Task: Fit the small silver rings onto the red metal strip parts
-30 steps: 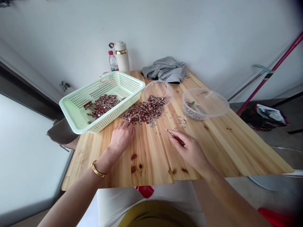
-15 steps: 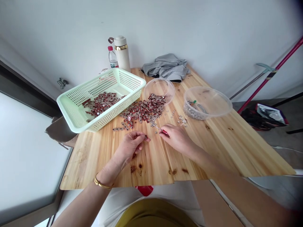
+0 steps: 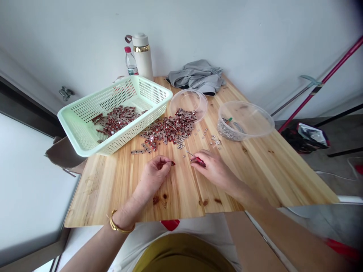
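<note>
My left hand (image 3: pixel 155 170) is closed in a pinch on a small dark-red strip (image 3: pixel 172 163), whose end sticks out past the fingertips. To its right, my right hand (image 3: pixel 209 165) is wrapped round a red-handled tool (image 3: pixel 200 161) with a thin metal shaft pointing up and left. The hands are apart, just in front of a heap of red-and-grey strips with round metal studs (image 3: pixel 170 128). Small round metal pieces (image 3: pixel 180 142) lie loose at the heap's near edge, close to the tool's tip.
A pale green basket (image 3: pixel 85 151) with more strips stands left. Behind the heap a clear round tub (image 3: pixel 202 109) lies tipped; another clear tub (image 3: pixel 249 134) with metal pieces stands right. A flask (image 3: pixel 144 62), a bottle (image 3: pixel 131 62) and grey cloth (image 3: pixel 195 75) are at the back.
The view has shifted slightly. My left hand has turned, and its fingers are curled in more around the strip. In my right hand the tool now shows more of its handle and shaft.
</note>
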`<action>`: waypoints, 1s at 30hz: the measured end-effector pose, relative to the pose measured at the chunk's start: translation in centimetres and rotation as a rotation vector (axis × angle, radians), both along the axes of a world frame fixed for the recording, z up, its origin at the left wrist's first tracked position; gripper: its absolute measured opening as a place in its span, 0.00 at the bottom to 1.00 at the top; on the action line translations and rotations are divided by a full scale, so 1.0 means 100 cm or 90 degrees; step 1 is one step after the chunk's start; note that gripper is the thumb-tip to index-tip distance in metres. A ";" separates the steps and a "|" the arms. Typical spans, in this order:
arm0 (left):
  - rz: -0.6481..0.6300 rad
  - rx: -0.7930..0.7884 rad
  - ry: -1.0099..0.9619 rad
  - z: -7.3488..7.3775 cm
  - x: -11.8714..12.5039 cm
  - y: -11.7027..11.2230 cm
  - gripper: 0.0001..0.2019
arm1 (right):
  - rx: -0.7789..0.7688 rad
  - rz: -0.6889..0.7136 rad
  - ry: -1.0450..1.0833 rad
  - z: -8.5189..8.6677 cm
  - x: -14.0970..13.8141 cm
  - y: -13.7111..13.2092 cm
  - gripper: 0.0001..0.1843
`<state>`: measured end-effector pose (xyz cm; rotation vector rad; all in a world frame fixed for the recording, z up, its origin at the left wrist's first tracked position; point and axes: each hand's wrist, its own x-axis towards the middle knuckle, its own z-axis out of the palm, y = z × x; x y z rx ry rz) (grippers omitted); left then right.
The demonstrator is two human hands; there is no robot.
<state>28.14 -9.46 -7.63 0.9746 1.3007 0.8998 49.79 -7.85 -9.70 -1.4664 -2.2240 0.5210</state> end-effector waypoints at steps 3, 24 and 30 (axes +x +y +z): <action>0.012 -0.003 -0.010 -0.002 0.000 -0.001 0.08 | 0.010 0.034 -0.085 0.008 -0.003 0.006 0.05; 0.015 0.103 0.146 -0.006 -0.001 -0.005 0.03 | -0.023 0.105 -0.122 0.020 0.007 0.042 0.05; 0.006 0.113 0.193 -0.006 -0.001 -0.003 0.02 | -0.007 0.086 -0.035 0.011 0.014 0.034 0.06</action>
